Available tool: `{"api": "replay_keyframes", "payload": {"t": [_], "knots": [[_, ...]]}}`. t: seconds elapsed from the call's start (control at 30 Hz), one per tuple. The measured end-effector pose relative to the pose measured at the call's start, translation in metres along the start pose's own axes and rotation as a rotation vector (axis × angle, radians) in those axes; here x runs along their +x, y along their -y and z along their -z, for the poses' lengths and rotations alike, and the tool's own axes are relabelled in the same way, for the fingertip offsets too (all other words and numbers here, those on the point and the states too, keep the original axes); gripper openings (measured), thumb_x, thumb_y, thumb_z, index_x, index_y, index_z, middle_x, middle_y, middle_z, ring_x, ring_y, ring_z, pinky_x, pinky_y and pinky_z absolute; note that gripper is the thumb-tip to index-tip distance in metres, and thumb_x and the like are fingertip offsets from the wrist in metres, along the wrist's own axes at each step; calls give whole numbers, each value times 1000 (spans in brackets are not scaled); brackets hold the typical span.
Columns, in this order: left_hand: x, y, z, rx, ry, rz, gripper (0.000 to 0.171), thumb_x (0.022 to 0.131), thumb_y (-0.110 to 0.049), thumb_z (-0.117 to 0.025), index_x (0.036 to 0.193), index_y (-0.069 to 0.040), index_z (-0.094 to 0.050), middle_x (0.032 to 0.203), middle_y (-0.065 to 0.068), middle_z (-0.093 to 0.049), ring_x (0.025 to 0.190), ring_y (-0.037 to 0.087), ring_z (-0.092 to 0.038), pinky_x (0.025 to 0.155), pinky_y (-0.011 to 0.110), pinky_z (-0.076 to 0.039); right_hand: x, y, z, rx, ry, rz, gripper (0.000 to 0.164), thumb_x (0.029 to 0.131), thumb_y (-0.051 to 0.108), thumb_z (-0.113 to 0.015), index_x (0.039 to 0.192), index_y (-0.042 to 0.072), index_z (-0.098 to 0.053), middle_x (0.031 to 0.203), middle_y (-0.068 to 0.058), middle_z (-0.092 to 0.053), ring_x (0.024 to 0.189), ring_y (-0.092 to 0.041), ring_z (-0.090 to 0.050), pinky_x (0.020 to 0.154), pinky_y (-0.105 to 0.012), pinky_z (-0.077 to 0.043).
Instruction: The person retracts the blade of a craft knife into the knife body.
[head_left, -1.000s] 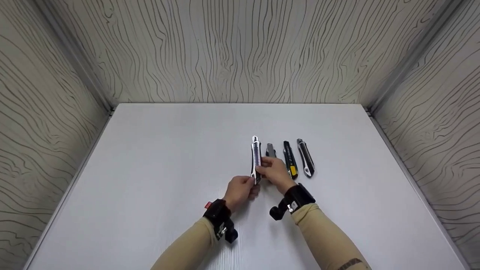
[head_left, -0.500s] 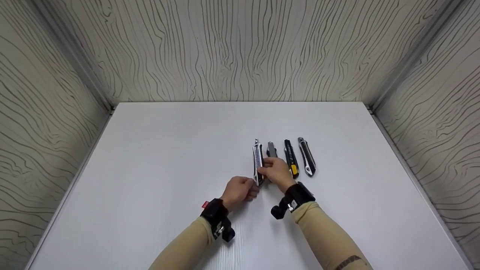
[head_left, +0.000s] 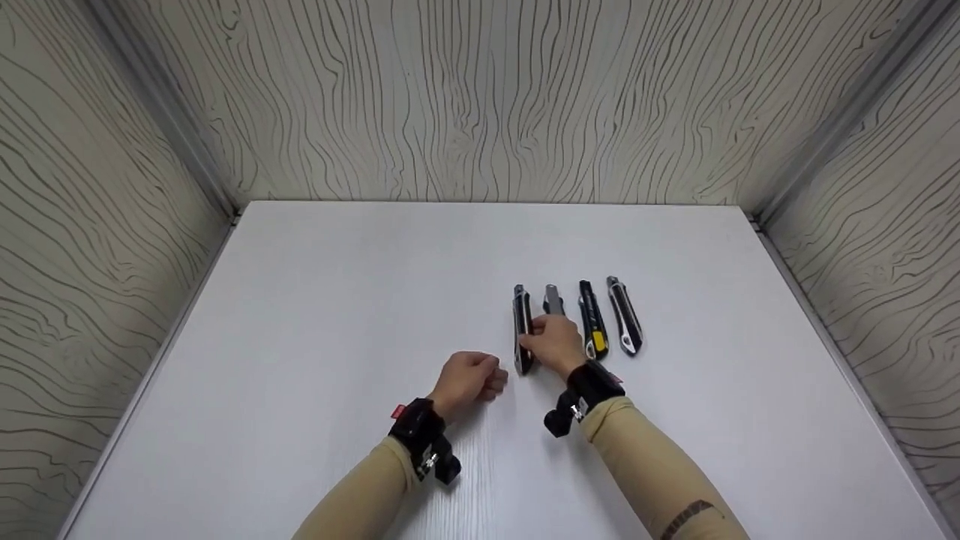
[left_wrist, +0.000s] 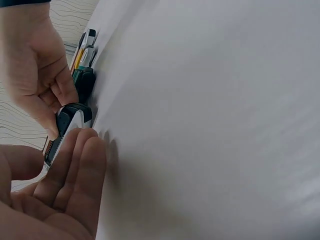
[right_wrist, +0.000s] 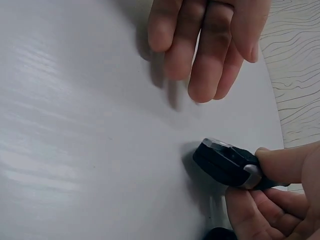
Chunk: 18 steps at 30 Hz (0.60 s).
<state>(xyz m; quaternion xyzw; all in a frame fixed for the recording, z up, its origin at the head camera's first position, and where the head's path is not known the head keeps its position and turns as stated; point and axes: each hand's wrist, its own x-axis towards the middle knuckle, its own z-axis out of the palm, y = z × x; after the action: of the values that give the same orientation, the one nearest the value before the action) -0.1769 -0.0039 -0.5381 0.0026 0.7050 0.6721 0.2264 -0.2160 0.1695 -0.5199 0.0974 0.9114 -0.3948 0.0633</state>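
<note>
My right hand (head_left: 556, 343) pinches a black-and-silver utility knife (head_left: 521, 319) near its lower end, thumb on one side and fingers on the other. This knife points away from me at the left end of a row. In the right wrist view the butt end of the utility knife (right_wrist: 225, 162) sticks out past the pinch, close over the table. My left hand (head_left: 466, 382) is just left of that end and holds nothing. The left wrist view shows the left hand's fingers (left_wrist: 87, 175) extended, overlapping the knife there.
Right of the held knife lie a grey-ended utility knife (head_left: 553, 298), partly hidden by the right hand, a black-and-yellow one (head_left: 592, 319) and a dark one with silver edges (head_left: 625, 315). All rest on the white table (head_left: 337, 300), with wood-grain panels (head_left: 480, 105) around it.
The left hand has let go of the knife and drawn back left. The right hand has turned the knife so its dark side shows and brought it down slightly to the right.
</note>
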Motion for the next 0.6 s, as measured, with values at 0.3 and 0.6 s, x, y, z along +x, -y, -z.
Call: {"api": "replay_keyframes", "payload": {"t": [0.3, 0.6], "knots": [[-4, -1, 5, -25, 3, -7, 28, 97, -10, -48, 98, 13, -63, 86, 13, -69, 65, 11, -60, 58, 23, -51, -1, 6, 1, -147, -24, 57, 37, 82, 21, -75, 110, -3, -69, 101, -16, -72, 93, -30, -66, 85, -43, -53], [-4, -2, 5, -38, 7, 8, 29, 98, -9, -47, 104, 14, -64, 91, 20, -70, 67, 12, -61, 59, 24, -51, -3, 12, 1, -298, -50, 95, 19, 81, 21, -75, 85, 3, -72, 77, -8, -69, 68, -22, -61, 61, -34, -48]]}}
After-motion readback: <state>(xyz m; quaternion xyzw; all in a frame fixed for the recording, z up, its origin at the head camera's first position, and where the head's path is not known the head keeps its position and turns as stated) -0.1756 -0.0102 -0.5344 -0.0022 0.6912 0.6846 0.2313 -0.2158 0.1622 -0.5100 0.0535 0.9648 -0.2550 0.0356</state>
